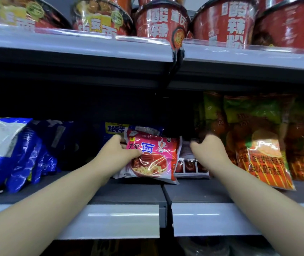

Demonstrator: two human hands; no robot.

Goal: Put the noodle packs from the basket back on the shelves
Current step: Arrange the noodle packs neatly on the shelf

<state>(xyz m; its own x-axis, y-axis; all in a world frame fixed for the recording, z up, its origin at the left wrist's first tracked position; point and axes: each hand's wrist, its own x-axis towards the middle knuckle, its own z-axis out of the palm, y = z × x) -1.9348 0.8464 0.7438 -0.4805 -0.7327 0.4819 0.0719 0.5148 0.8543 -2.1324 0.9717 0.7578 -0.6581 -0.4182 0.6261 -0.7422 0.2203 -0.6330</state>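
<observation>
Pink and glossy, the noodle pack (156, 159) stands near the middle of the frame on the lower shelf (129, 193), leaning back with its printed face toward me. My left hand (118, 152) grips its left edge, with the fingers (117, 138) curled behind the wrapper and the thumb pressed on the front. I judge this pack to be at its spot but not yet released.

Just right of it, touching or nearly so, a white-and-red pack (188, 163) lies partly hidden behind. My right hand (208, 152) sits over its upper right corner. Those fingers look curled, but the hand is blurred, and I cannot tell whether they hold the pack or only brush it.

Blue bags (18, 154) fill the left of the shelf, and orange-and-green bags (262, 156) fill the right, so the open gap is the dark stretch around my hands. Red noodle bowls (158, 21) line the upper shelf (73, 45) across the top of the frame.

The basket is out of view, so I cannot say how many packs are left. My estimate is that one placement is nearly finished and the remainder is unknown.
</observation>
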